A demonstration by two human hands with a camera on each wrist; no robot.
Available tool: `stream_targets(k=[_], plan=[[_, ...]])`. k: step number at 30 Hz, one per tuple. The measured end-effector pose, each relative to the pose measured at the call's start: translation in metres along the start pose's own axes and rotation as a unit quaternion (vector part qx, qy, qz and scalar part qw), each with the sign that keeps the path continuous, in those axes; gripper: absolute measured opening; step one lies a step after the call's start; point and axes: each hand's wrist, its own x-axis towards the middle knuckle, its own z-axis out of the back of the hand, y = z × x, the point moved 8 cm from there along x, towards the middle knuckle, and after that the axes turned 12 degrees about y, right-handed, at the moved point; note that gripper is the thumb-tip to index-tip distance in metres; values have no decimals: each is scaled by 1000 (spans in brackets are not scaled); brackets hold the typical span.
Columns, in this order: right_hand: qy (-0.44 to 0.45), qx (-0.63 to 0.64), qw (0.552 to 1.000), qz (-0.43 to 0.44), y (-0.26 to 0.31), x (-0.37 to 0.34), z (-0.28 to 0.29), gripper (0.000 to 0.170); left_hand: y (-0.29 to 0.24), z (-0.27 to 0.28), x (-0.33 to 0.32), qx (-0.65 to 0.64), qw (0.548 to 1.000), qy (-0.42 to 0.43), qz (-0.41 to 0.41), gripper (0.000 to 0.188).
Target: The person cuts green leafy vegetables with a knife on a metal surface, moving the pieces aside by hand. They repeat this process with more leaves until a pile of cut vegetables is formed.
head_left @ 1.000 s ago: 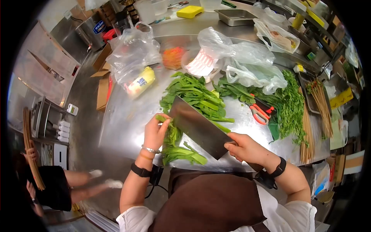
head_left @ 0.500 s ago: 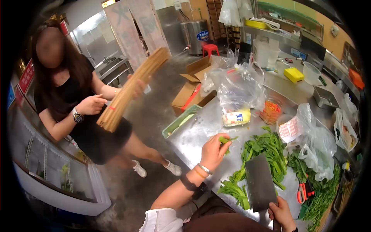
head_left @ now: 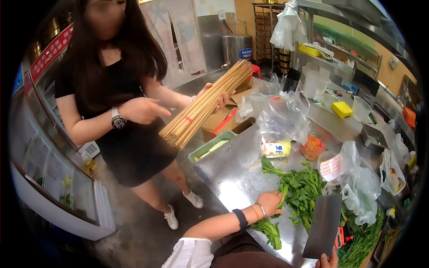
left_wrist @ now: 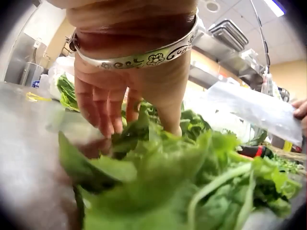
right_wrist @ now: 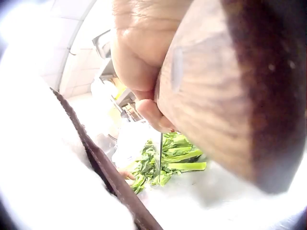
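Note:
My left hand (head_left: 270,203) reaches down onto the leafy green vegetables (head_left: 304,192) piled on the steel table. In the left wrist view its fingers (left_wrist: 108,110) point straight down among the leaves, thumb apart from them. A smaller bunch of cut greens (head_left: 270,232) lies just below this hand. My right hand (head_left: 328,261) grips a cleaver by its wooden handle (right_wrist: 206,100). The broad dark cleaver blade (head_left: 322,225) stands tilted to the right of the pile, overlapping the orange-handled scissors (head_left: 340,236) in the head view. Most of the right hand is cut off there.
Across the table's left corner a person (head_left: 125,111) holds a bundle of wooden sticks (head_left: 205,105). Plastic bags (head_left: 283,118), a container of orange shreds (head_left: 313,147) and a labelled tub (head_left: 330,167) stand behind the greens. Thin-stemmed herbs (head_left: 362,241) lie at right. A green crate (head_left: 214,147) borders the table.
The head view has swung left onto the person with the sticks, who has come closer. My left hand, raised earlier with a bit of greens, has lowered to the pile. The cleaver stays in my right hand.

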Motion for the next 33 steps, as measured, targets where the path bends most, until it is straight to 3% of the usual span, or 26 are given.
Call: stream_targets(k=[4,5,7,10,13,16,20,22,25,29,33], plan=[[-24,4,999,-43,-18,-10,0,34,2,-32,31,20,998,-36,-41,46],[-27,-11,999,-38,-26,-10,4,20,7,-35,38,29,998,-41,-40,41],[-21,-10,1000,-9,-32,-11,6,12,12,-13,37,48,997,-47,-42,31],[-23,-16,1000,-8,-28,-25,4,8,17,47,29,70,986,-148,-32,11],[-31,18,999,2,-38,-26,11,8,18,90,33,167,970,-173,-35,11],[-40,61,997,12,-41,-28,16,11,10,118,6,256,879,-386,-112,19],[-55,92,994,20,-42,-33,24,17,-3,99,-22,60,964,-198,-167,32],[-67,89,994,23,-57,-33,32,19,-9,71,-42,-18,977,-90,-192,35],[-53,64,995,50,-72,-22,44,18,-33,50,-88,-52,964,-20,-261,42],[-29,65,997,23,-73,-20,34,18,-56,-4,-119,107,951,-19,-288,46],[3,80,996,-28,-71,-16,17,10,-41,-25,-105,77,952,-78,-285,40]])
